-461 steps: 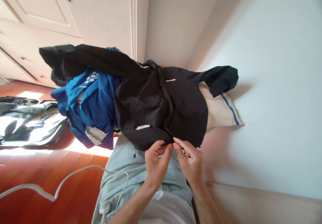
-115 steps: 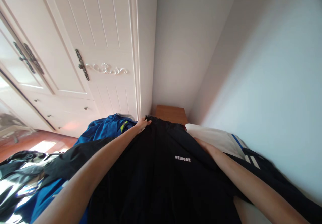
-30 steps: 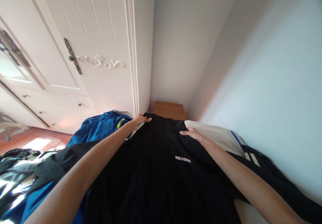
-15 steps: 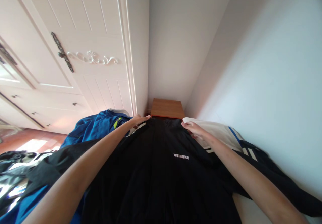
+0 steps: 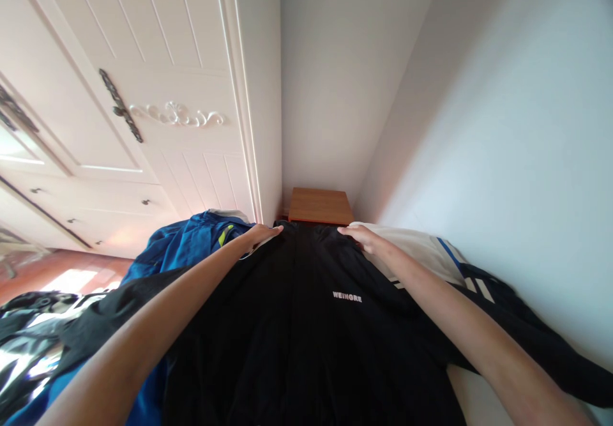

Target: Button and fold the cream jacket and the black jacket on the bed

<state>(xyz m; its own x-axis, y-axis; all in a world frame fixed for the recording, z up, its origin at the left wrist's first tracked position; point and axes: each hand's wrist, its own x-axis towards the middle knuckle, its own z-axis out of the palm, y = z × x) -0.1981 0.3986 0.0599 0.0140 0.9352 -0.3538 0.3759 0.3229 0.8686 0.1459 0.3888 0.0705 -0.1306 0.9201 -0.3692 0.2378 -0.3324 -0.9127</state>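
- The black jacket [image 5: 297, 330] is spread out in front of the person, its collar at the far end and its body running toward me at the near edge.
- The left hand [image 5: 261, 232] grasps the jacket at the far left, just beside the collar, thumb on top; I can't make out all the fingers.
- The right hand [image 5: 366, 239] has hold of the far right shoulder, thumb pointing in toward the collar and fingers bent under the edge.
- Pale lettering [image 5: 347, 297] sits on the right side of the chest.
- One sleeve [image 5: 98, 314] goes off to the left, partly behind the left forearm; the other sleeve [image 5: 541, 343], with white stripes, lies along the right, close to the wall [image 5: 517, 158].
- A blue garment [image 5: 175, 244] is bunched at the far left, near the left hand.
- Pale cloth [image 5: 407, 245] with a blue stripe shows beyond the right forearm.
- Past the collar stands a brown wooden piece of furniture [image 5: 320, 205].
- A white wardrobe [image 5: 191, 81] fills the far left, above a reddish floor [image 5: 108, 263].
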